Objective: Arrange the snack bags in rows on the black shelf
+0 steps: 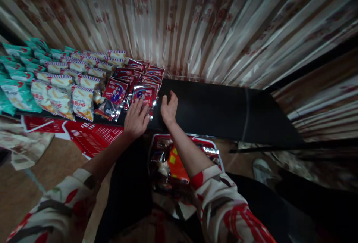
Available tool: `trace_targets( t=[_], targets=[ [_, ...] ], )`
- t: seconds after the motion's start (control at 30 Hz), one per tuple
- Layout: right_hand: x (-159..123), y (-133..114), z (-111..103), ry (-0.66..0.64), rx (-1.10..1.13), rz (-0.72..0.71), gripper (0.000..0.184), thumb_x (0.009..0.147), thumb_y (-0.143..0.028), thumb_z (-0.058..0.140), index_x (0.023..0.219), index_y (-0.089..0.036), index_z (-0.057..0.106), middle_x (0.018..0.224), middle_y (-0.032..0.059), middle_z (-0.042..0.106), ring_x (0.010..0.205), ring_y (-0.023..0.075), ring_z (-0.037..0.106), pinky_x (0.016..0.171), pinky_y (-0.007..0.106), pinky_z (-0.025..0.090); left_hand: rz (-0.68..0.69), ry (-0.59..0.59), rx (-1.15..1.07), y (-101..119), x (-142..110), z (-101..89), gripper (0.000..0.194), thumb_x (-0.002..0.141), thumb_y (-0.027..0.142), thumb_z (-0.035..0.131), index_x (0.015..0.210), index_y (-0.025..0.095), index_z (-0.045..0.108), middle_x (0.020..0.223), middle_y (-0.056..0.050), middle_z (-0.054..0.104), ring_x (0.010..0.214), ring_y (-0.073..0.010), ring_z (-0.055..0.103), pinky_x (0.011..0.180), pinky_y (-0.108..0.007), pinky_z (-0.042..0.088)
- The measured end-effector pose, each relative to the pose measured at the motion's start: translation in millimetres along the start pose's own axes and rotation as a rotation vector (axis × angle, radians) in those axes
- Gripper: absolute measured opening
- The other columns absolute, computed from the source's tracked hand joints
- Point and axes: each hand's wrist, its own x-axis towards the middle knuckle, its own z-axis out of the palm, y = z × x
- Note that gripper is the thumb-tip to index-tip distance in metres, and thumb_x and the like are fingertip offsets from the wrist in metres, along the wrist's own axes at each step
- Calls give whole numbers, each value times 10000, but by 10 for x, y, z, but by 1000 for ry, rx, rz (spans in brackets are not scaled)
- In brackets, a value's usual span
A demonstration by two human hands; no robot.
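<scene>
My left hand (136,119) lies with its fingers stretched out over the lower part of a dark red snack packet (145,93) at the front of its row. My right hand (169,108) is held edge-on just right of that packet, apart from it, thumb away from the fingers and nothing in its grasp. Another red packet (114,93) leans at the front of the neighbouring row, left of my left hand. More red packets (154,72) stand behind, overlapping in rows. All of them are on a black shelf (209,105).
White snack bags with striped tops (82,101) and green bags (19,95) fill the shelf's left end. Below are a red basket (89,138) and another basket (216,146) holding packets, including an orange one (179,166). A patterned curtain (179,22) hangs behind.
</scene>
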Motion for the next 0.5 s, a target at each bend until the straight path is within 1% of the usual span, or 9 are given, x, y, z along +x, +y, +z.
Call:
trace_targets(
  t=[0.1,0.17,0.23,0.3,0.33,0.4,0.47,0.5],
  targets=[
    [-155,198,-407,76,48,-20,396,827,-275,420,1201,-151,463,1197,128,517,1093,199,516,960,378,405,32,-2,-98,280,-164,-61,369,914,244,360,1229,123,507,1373,-140,451,1339,-248,315,1065,-461,328],
    [-307,329,-717,125,73,-45,361,822,-245,417,1170,-172,477,1169,109,525,1011,180,561,922,362,435,102,-60,-165,507,-321,-71,338,912,219,351,1179,127,537,1294,-122,520,1267,-226,408,1039,-419,373],
    [-503,451,-1001,152,80,-50,320,829,-251,422,1133,-184,495,1149,97,536,952,168,588,903,355,448,169,-202,-202,716,-493,-47,311,911,213,354,1127,139,565,1192,-104,582,1159,-210,490,982,-372,427],
    [-739,564,-1214,141,91,-30,293,835,-265,425,1108,-194,505,1113,85,561,897,158,606,875,348,465,146,-376,-174,877,-659,7,290,910,210,356,1083,151,581,1104,-94,616,1058,-203,533,916,-342,465],
    [-867,618,-1285,114,100,-6,295,840,-269,419,1115,-197,499,1102,82,572,865,154,613,855,345,475,94,-452,-137,936,-735,40,282,907,209,363,1077,152,580,1098,-98,614,1038,-208,537,893,-340,474],
    [-1123,717,-1356,29,90,64,301,842,-267,412,1121,-196,500,1071,79,605,836,158,622,839,348,483,-9,-576,-53,1019,-869,109,284,886,219,419,1130,150,548,1198,-120,565,1084,-229,513,883,-351,475],
    [-1356,796,-1345,-85,17,138,285,828,-257,428,1080,-186,540,1034,80,639,889,184,619,875,365,464,-56,-686,11,1071,-976,177,364,848,236,510,1202,154,496,1318,-139,476,1189,-251,446,901,-359,461],
    [-1456,827,-1319,-147,-31,183,272,824,-254,434,1051,-178,563,1020,84,650,906,196,617,884,371,458,-63,-731,32,1091,-1019,209,397,832,237,542,1216,156,482,1342,-144,452,1228,-257,412,904,-360,457]
  ],
)
